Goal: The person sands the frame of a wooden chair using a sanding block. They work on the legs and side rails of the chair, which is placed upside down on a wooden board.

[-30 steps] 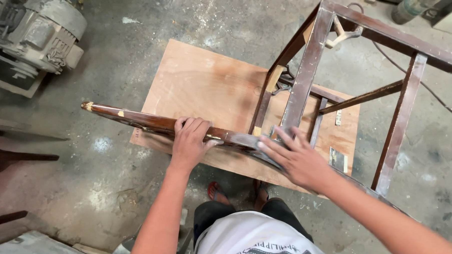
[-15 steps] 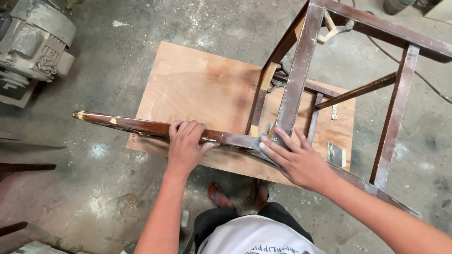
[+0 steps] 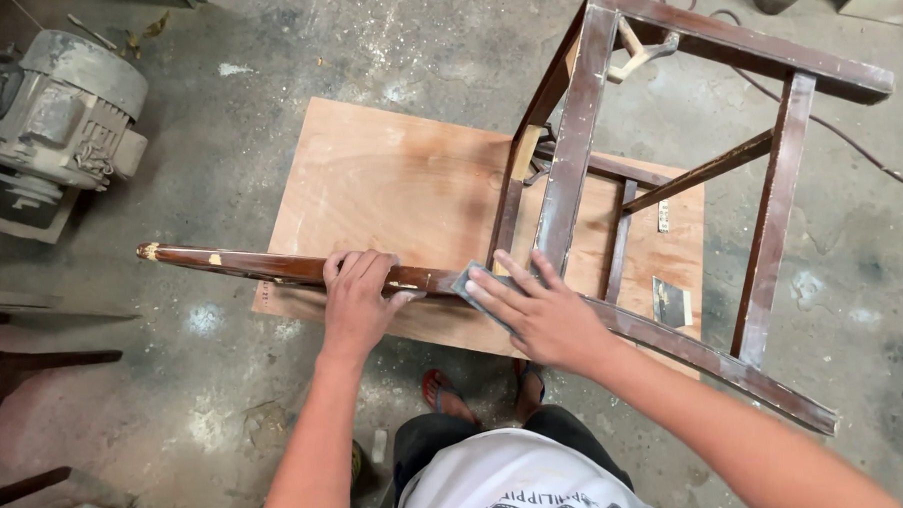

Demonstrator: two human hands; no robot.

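My left hand (image 3: pixel 356 299) is wrapped over the long dark-brown rail (image 3: pixel 262 266) of a wooden chair frame (image 3: pixel 578 149) that lies tipped on its side, my fingers (image 3: pixel 367 265) curled across the top of the rail and clenched on it. Just to the right, my right hand (image 3: pixel 538 306) lies flat with its fingers spread, pressing a small grey piece of sandpaper (image 3: pixel 469 281) against the same rail close to where an upright of the frame joins it; that hand is not closed around anything, only bearing down on the sheet. The two hands are near each other but not touching. The rail runs out to my left, ending in a worn, pale tip (image 3: pixel 148 252) over the concrete floor (image 3: pixel 264 50). The frame rests partly on a sheet of plywood (image 3: pixel 389 186) laid on the floor, and its varnish is scuffed and patchy in places. A second small dark sheet (image 3: pixel 671 301) lies on the plywood inside the frame. An electric motor (image 3: pixel 61 107) sits at the upper left, and a cable (image 3: pixel 848 140) trails across the floor at the right. My sandalled feet (image 3: pixel 444 392) show below the rail.
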